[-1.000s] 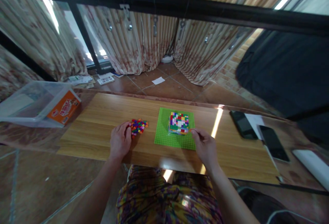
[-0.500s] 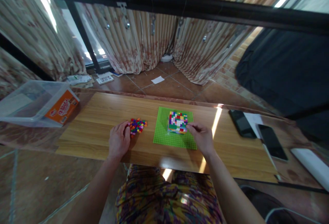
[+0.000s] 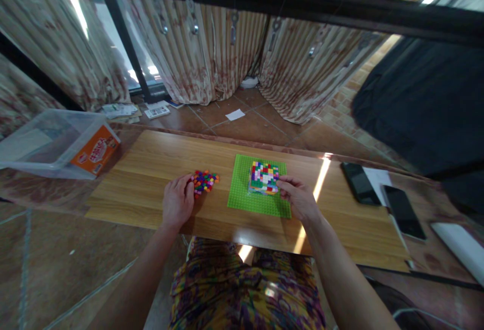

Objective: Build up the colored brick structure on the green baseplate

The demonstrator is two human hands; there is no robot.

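At the near edge, patterned fabric (image 3: 242, 289) is covering the lap below the counter (image 3: 143, 188). The left hand (image 3: 178, 201) is resting beside the near-left edge of a loose brick pile (image 3: 206, 181), fingers loosely curled; whether its grip is holding a brick cannot be told. The right hand (image 3: 300, 200) is poising thumb and fingertips at the right side of the brick stack (image 3: 263, 176); the gap between them and any brick there are too small to confirm. The stack is standing on the far half of the green baseplate (image 3: 260, 207). The step in hand is judged to be setting or straightening a brick at that edge. The next move appears to be calling for careful alignment and a light press. Farther off, curtains (image 3: 212, 62) are hanging.
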